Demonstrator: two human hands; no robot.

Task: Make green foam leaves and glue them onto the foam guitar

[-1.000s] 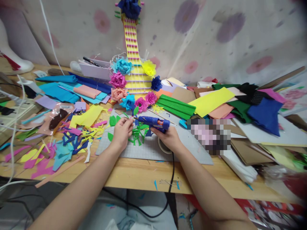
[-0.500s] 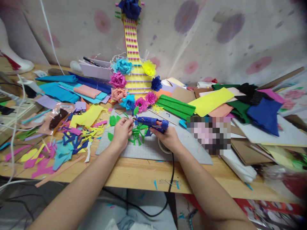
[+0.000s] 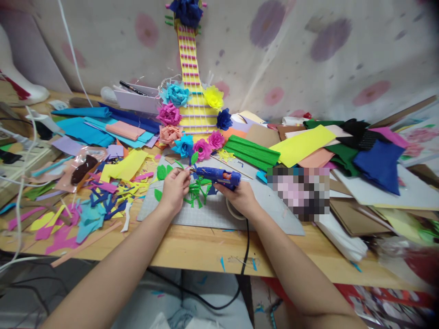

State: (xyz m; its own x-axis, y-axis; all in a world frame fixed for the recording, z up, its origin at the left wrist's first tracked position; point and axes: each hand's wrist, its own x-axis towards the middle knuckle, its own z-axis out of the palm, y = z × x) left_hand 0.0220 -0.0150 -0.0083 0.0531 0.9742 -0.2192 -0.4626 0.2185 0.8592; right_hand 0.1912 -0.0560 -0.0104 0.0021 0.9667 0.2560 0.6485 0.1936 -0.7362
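My right hand (image 3: 241, 197) is wrapped round the grip of a blue hot glue gun (image 3: 219, 177), its nozzle pointing left. My left hand (image 3: 175, 188) is closed in a pinch right at the nozzle tip; what lies between the fingertips is too small to make out. Under and beside the hands, green paper leaves (image 3: 161, 172) and cut green paper pieces (image 3: 195, 196) lie on a grey cutting mat (image 3: 274, 218). Behind them stands a yellow paper guitar (image 3: 190, 68) trimmed with paper flowers, among them a yellow flower (image 3: 213, 97) and a pink flower (image 3: 202, 150).
Coloured paper scraps (image 3: 91, 219) cover the left of the wooden table (image 3: 192, 256). Folded green crepe paper (image 3: 252, 152) and yellow paper (image 3: 302, 146) lie to the right. A black cord (image 3: 247, 246) hangs from the glue gun over the front edge. A roll of tape (image 3: 233, 211) sits below my right hand.
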